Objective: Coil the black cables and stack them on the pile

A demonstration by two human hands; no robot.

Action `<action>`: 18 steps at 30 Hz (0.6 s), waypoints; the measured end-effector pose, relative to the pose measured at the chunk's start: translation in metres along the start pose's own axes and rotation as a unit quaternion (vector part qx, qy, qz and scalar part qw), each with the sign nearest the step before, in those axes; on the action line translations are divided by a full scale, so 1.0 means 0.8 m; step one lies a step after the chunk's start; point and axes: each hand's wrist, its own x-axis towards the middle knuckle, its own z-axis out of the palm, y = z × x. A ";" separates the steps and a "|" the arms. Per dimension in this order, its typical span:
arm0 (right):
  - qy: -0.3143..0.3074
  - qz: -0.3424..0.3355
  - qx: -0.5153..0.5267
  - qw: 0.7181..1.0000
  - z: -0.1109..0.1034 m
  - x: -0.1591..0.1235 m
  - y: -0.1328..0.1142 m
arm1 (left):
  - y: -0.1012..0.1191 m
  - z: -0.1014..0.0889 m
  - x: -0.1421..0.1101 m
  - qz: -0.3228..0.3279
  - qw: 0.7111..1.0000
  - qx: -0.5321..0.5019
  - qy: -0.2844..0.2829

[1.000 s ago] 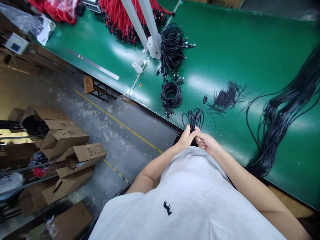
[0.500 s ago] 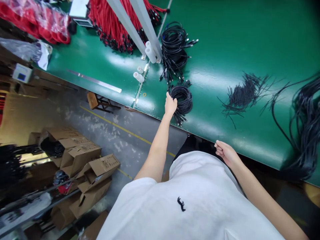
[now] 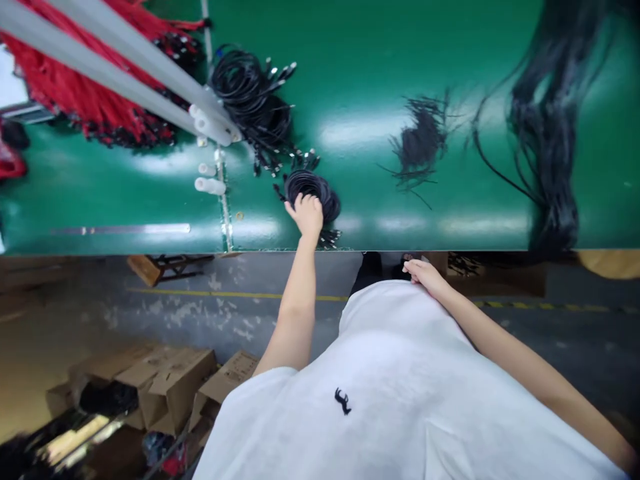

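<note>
My left hand [image 3: 306, 215] rests on the near left part of a coil of black cables [image 3: 327, 200], its fingers apart over the windings; part of the coil is hidden beneath it. Metal-tipped plugs stick out at the coil's far and near ends. Just behind lies a larger heap of coiled black cables [image 3: 245, 87] with pale plug tips. My right hand [image 3: 420, 272] hangs in front of the table edge, close to my white shirt. Its fingers are curled together, and nothing shows in them.
On the green table [image 3: 360, 80] stand grey posts [image 3: 150, 60] beside red cables [image 3: 110, 100]. White plastic rolls [image 3: 210, 185] and a metal ruler [image 3: 150, 229] lie to the left. Short black pieces [image 3: 420, 143] and long black cables [image 3: 545, 133] lie right. Cardboard boxes [image 3: 175, 387] stand behind left.
The view has turned and shifted right. My left hand has moved from the coil's left edge onto the coil, and its fingers have spread. My right hand stays curled near the table edge.
</note>
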 end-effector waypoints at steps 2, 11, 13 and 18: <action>0.049 0.019 -0.022 0.998 -0.021 0.010 0.019 | -0.005 -0.009 -0.005 0.003 0.999 0.009 0.036; 0.266 0.126 -0.078 0.952 -0.223 0.029 0.093 | 0.040 0.032 -0.125 0.087 0.981 -0.161 0.066; 0.266 0.130 -0.122 0.947 -0.263 0.041 0.093 | 0.079 0.055 -0.178 0.097 0.976 -0.193 -0.024; 0.263 0.097 -0.262 0.923 -0.302 0.054 0.095 | 0.173 0.098 -0.286 0.169 0.944 -0.155 -0.238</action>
